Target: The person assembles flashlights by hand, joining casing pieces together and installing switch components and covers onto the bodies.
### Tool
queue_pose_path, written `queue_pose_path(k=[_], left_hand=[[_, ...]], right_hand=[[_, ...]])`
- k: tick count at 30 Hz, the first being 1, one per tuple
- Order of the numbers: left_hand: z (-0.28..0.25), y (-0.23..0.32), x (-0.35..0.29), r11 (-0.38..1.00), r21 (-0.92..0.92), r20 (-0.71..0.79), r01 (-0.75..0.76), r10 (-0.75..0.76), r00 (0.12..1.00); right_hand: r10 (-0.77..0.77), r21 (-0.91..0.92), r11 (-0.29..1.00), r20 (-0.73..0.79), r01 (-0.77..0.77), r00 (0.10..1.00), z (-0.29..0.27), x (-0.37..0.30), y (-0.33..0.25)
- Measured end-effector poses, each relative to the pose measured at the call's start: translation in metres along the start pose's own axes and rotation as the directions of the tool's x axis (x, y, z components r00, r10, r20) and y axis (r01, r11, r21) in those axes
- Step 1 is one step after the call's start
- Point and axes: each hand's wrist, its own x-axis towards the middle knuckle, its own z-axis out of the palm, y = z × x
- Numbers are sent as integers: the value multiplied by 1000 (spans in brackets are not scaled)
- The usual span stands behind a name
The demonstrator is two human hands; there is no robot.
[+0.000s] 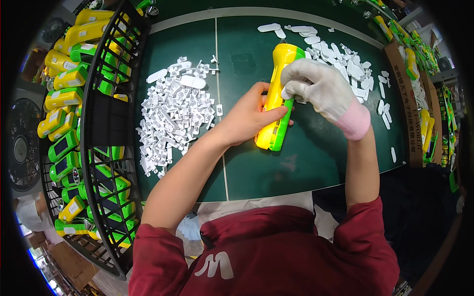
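A yellow and green flashlight (pixel 286 53) is tilted over the green table, its wide head pointing away from me. My bare left hand (pixel 253 112) wraps round its body, with the thumb across the front. My right hand (pixel 320 85), in a white glove with a pink cuff, bends over the flashlight's green side. Its thumb and fingers are pinched together against the middle of the body. Whatever sits between those gloved fingertips is hidden or too small to name.
Small white plastic parts (pixel 170 111) lie heaped on the left of the table (pixel 256 180). Flat white pieces (pixel 353 69) are scattered at the far right. A black crate (pixel 111 121) of similar flashlights stands at the left. A cardboard box (pixel 404 96) borders the right side.
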Motion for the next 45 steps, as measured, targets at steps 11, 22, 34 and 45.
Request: queue_pose_path(k=[11, 22, 34, 45], left_hand=[[-2, 1, 0, 999, -34, 42, 34, -32, 999], [-6, 0, -1, 999, 2, 52, 44, -44, 998], [2, 11, -4, 919, 380, -147, -107, 174, 974], [8, 26, -11, 972, 59, -49, 230, -227, 973]], right_hand=[[-351, -397, 833, 156, 384, 923, -10, 14, 7], [-377, -436, 794, 193, 423, 906, -9, 16, 11], [-359, -506, 860, -516, 61, 778, 21, 5, 4], [108, 276, 961, -346, -9, 932, 10, -3, 24]])
